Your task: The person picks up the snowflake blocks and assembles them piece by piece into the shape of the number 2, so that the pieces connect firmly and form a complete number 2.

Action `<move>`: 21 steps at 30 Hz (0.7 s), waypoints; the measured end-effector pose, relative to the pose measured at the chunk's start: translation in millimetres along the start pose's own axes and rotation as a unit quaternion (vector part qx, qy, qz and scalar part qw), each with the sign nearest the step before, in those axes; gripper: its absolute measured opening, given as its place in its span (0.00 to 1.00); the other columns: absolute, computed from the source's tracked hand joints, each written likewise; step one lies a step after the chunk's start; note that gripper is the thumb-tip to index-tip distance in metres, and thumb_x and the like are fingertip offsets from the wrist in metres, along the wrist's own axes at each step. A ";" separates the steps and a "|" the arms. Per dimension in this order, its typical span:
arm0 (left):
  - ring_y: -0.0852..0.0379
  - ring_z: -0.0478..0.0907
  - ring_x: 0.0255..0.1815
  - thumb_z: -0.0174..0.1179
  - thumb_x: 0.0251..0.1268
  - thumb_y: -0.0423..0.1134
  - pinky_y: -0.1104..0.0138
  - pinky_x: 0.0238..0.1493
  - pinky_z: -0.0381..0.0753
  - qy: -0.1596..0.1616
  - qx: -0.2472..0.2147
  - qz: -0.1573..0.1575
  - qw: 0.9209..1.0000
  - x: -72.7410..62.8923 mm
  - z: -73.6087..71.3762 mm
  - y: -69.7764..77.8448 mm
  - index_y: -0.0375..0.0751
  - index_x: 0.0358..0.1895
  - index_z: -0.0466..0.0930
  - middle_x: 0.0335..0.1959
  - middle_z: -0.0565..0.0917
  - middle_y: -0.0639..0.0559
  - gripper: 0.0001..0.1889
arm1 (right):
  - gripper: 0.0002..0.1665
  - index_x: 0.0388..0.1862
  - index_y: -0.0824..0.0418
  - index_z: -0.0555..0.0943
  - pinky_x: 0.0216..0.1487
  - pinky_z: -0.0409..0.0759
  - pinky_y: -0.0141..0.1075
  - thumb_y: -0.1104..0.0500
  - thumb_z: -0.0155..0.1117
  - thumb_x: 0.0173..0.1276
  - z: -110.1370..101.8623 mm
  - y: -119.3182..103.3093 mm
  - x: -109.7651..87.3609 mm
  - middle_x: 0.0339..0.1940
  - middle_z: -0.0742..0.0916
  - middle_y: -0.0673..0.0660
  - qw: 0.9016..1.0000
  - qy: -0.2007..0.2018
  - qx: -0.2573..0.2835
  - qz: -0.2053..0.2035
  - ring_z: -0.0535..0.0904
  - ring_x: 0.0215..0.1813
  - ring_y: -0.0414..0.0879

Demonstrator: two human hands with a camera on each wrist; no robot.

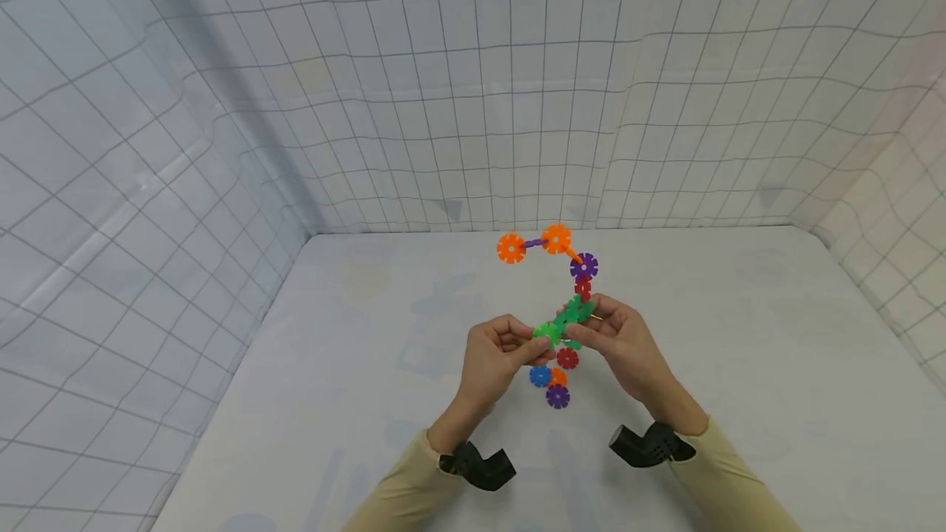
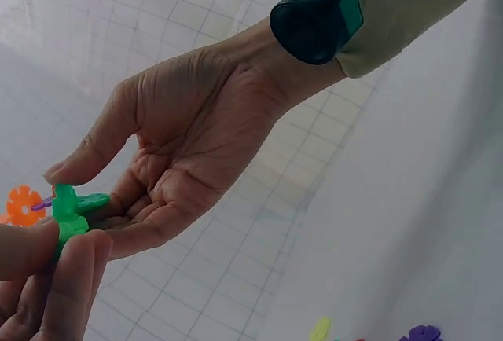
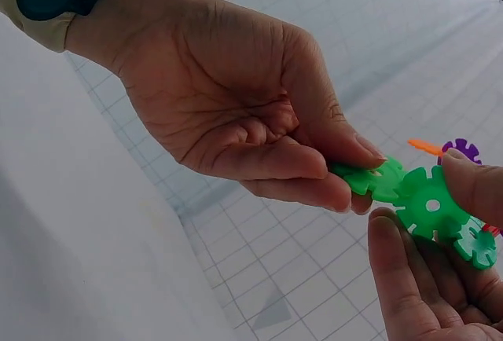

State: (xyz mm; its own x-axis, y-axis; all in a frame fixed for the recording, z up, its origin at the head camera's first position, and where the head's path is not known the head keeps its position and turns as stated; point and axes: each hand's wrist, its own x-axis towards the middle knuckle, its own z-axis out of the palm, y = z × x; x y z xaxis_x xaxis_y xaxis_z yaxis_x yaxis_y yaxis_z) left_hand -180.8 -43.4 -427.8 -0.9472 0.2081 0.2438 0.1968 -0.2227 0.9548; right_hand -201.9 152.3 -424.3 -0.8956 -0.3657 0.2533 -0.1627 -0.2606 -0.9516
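Note:
In the head view my left hand [image 1: 488, 360] pinches a bright green snowflake disc [image 1: 546, 333] between thumb and fingers. My right hand [image 1: 624, 343] grips the darker green discs [image 1: 573, 314] joined beside it. From these a linked chain curves up and left: a red disc [image 1: 583, 288], a purple disc [image 1: 584, 267], an orange disc [image 1: 556, 239] and a further orange disc [image 1: 511, 248] at the end. The right wrist view shows the bright green disc [image 3: 377, 180] meeting a larger green disc [image 3: 428, 203]. Fingers hide parts of the joints.
Just below the hands show a red disc [image 1: 567, 358], a blue disc [image 1: 540, 376] and a purple disc [image 1: 557, 396]; whether they join the chain I cannot tell. All this is over a white table [image 1: 355, 401]. Netting over white sheets [image 1: 473, 105] surrounds it.

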 end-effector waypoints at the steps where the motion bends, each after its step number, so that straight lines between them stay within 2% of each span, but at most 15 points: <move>1: 0.44 0.85 0.29 0.63 0.59 0.25 0.59 0.34 0.83 0.005 0.001 0.005 1.000 -0.6 1.4 -0.8 0.21 0.33 0.75 0.30 0.83 0.31 0.08 | 0.10 0.45 0.74 0.73 0.51 0.78 0.36 0.72 0.59 0.66 0.1 -0.1 -0.2 0.40 0.86 0.54 1.000 0.000 -0.001 -0.001 0.84 0.44 0.45; 6: 0.46 0.84 0.26 0.63 0.58 0.25 0.60 0.31 0.84 0.033 -0.003 0.029 0.999 -2.8 6.8 -5.3 0.20 0.31 0.75 0.28 0.82 0.29 0.08 | 0.11 0.44 0.76 0.73 0.51 0.78 0.37 0.71 0.60 0.66 0.2 -0.2 -0.2 0.40 0.86 0.54 1.000 0.000 -0.008 0.001 0.84 0.43 0.45; 9: 0.54 0.84 0.24 0.63 0.58 0.25 0.61 0.30 0.84 0.048 -0.012 0.037 0.998 -4.0 9.7 -7.9 0.19 0.31 0.74 0.28 0.81 0.27 0.09 | 0.12 0.44 0.78 0.72 0.51 0.78 0.37 0.71 0.60 0.65 -0.4 -0.6 0.2 0.39 0.86 0.55 1.000 -0.003 -0.012 0.006 0.84 0.43 0.46; 12: 0.56 0.84 0.24 0.63 0.58 0.24 0.61 0.30 0.84 0.059 -0.031 0.036 0.997 -5.8 12.4 -10.9 0.18 0.31 0.73 0.28 0.80 0.25 0.09 | 0.14 0.44 0.80 0.72 0.51 0.78 0.37 0.71 0.61 0.65 -1.4 0.0 0.6 0.38 0.87 0.55 1.000 -0.002 -0.016 0.016 0.84 0.42 0.46; 15: 0.56 0.84 0.24 0.62 0.58 0.24 0.62 0.31 0.83 0.070 -0.048 0.023 0.996 -7.2 14.2 -13.2 0.18 0.31 0.73 0.28 0.81 0.26 0.09 | 0.14 0.44 0.80 0.72 0.51 0.78 0.37 0.70 0.62 0.64 -2.3 0.9 1.0 0.37 0.87 0.56 0.999 0.005 -0.025 0.027 0.84 0.42 0.47; 21: 0.55 0.84 0.24 0.61 0.60 0.24 0.63 0.31 0.84 0.100 -0.086 -0.034 0.991 -7.3 17.5 -17.0 0.26 0.29 0.75 0.25 0.84 0.37 0.05 | 0.14 0.43 0.78 0.73 0.51 0.78 0.37 0.68 0.64 0.64 -2.4 1.7 1.7 0.35 0.87 0.57 0.998 0.017 -0.035 0.046 0.85 0.40 0.47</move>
State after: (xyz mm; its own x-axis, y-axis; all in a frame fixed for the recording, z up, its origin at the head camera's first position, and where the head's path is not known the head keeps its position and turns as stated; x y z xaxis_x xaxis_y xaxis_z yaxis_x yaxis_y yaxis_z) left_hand -172.9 -24.5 -442.8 -0.9913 0.0392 0.1254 0.1015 -0.3764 0.9209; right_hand -204.6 153.5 -425.9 -0.9212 -0.3550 0.1591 -0.1064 -0.1635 -0.9808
